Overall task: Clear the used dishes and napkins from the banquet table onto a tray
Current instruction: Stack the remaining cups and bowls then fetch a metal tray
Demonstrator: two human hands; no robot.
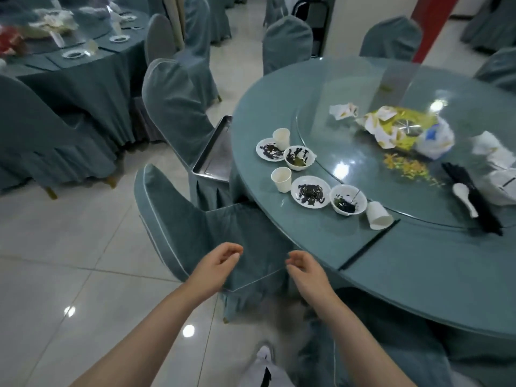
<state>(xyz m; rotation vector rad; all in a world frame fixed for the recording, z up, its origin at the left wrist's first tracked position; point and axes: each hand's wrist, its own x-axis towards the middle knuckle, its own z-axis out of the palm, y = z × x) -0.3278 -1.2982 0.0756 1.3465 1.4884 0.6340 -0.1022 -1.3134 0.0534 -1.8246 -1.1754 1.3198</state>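
Left hand: left hand held out over the chair seat, short of the surface; fingers loosely curled, holding nothing.
Right hand: right hand beside it, same loose curl, nothing held.
Tray: metal tray on a chair seat against the far-left edge of the surface; visible part bare, the rest hidden under the rim.
Cups: two paper cups upright, a third tipped over, all on the surface.
Plates: two smeared plates on the surface.
Bowls: two soiled bowls beside them.
Napkins: crumpled napkins and wrappers on the glass turntable, with a white spoon.
Progress: judged barely started; nothing seen on the tray, everything left to move.
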